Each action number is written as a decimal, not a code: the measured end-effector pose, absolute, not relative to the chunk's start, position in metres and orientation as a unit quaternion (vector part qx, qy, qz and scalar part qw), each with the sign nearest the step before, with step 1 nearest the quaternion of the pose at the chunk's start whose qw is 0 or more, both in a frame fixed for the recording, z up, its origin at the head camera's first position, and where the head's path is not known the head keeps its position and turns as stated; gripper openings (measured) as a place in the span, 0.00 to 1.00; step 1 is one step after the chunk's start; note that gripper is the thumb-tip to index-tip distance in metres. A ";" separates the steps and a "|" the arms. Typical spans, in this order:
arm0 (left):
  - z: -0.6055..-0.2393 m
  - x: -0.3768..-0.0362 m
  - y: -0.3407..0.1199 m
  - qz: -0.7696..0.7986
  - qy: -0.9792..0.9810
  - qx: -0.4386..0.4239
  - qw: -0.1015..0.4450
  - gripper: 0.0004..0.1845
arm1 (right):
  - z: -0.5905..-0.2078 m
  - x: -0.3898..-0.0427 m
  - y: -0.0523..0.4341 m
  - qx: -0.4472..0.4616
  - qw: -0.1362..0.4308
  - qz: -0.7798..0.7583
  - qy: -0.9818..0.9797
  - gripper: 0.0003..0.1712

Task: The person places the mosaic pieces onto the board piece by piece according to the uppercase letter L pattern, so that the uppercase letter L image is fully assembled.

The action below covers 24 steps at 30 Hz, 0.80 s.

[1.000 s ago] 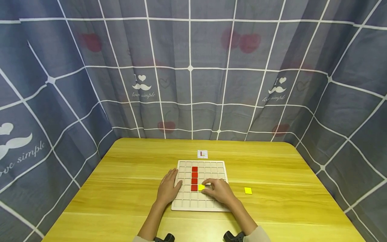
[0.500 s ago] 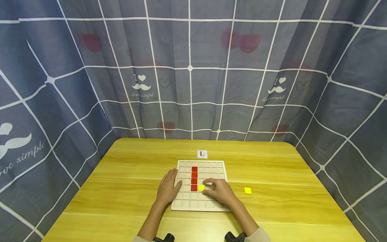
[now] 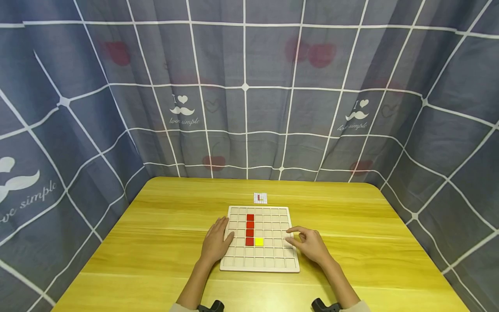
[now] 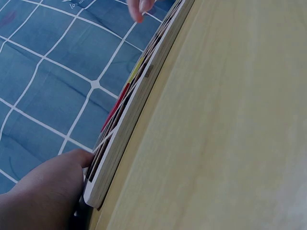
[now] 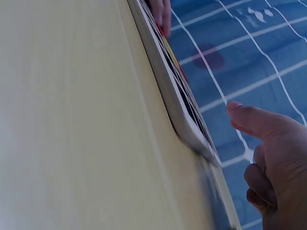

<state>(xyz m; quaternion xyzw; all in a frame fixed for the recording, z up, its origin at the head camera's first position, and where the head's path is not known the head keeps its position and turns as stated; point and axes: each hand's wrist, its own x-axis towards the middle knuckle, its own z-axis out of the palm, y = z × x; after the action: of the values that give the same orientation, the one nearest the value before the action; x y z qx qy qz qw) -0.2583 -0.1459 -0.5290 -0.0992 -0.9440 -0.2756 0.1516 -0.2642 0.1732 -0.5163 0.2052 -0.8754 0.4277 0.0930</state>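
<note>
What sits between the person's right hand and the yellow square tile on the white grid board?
Head view: only empty white cells of the wooden grid board separate the right hand from the yellow square tile.
</note>
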 end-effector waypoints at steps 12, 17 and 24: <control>-0.530 -0.258 -0.146 -0.277 -0.944 -0.101 0.152 0.30 | -0.517 -0.255 0.230 0.158 0.106 0.410 -0.892 0.21; -0.530 -0.259 -0.146 -0.274 -0.944 -0.101 0.153 0.29 | -0.519 -0.251 0.249 0.143 0.072 0.397 -0.904 0.21; -0.530 -0.259 -0.147 -0.278 -0.942 -0.103 0.160 0.30 | -0.523 -0.249 0.262 0.104 0.022 0.375 -0.921 0.22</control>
<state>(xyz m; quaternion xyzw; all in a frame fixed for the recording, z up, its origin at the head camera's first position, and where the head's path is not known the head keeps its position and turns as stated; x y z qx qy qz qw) -0.2593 -0.1468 -0.5301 -0.1032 -0.9416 -0.2776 0.1599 -0.2488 0.2616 -0.5226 0.1038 -0.9208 0.3752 0.0222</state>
